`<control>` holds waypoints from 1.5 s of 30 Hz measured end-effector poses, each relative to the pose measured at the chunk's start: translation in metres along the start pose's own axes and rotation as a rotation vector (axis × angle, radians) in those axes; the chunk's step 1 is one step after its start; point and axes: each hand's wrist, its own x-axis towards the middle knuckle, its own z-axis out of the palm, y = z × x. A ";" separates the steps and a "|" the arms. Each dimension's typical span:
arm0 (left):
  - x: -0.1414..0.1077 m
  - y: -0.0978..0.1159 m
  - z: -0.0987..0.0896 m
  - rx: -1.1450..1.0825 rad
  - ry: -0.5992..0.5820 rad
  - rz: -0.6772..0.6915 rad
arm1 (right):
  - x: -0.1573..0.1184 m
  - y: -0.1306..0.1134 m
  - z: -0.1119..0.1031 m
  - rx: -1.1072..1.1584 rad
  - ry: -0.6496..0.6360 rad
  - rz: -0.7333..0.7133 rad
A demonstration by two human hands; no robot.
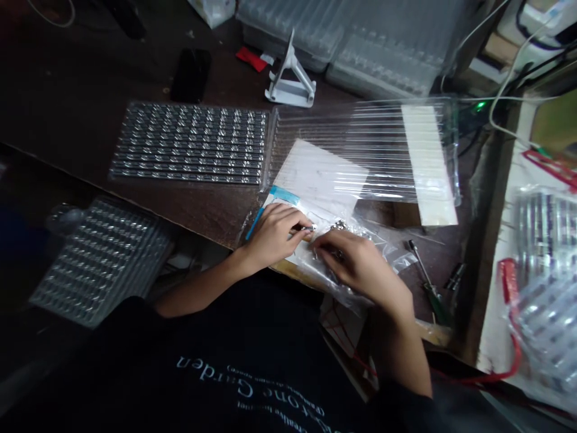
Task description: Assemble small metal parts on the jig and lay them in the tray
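Slip risk: the small metal pin [305, 228] is thin and pinched at its end, so a loosened pinch could drop it among the folds of the clear plastic bag [378, 246], where it would be hard to spot. The slick film could also let the small metal parts [338, 225] slide away from under the fingers.

Left hand: the left hand [270, 234] sits at the center of the frame, its fingers [293, 231] closed narrowly on the pin.

Right hand: the right hand [356, 258] lies just beside it, fingers curled down on the bag over the metal parts; whether they grip anything is hidden.

Right of the hands: a green-handled screwdriver [426, 282] lies on the dark counter [90, 102].

Under the hands: a white card [320, 174] with blue tape [283, 193] lies partly under a long clear sleeve [360, 144].

Left of the frame: two clear trays of metal parts [189, 141] sit there.

Top of the frame: a white stand [291, 78] stands beside a black phone [192, 75].
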 end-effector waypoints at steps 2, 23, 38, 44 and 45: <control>0.000 0.000 0.000 0.007 -0.002 0.017 | -0.002 0.004 -0.004 0.015 0.143 0.016; -0.011 -0.005 -0.040 -0.038 0.246 -0.025 | 0.022 0.001 0.033 -0.189 0.143 0.011; 0.004 -0.021 -0.061 0.084 0.200 0.003 | 0.024 -0.002 0.036 -0.434 0.110 -0.078; 0.061 -0.064 -0.102 0.180 0.205 -0.027 | 0.020 0.001 0.028 -0.302 0.203 -0.080; 0.073 -0.074 -0.108 0.169 0.202 -0.046 | 0.019 0.002 0.026 -0.290 0.228 -0.074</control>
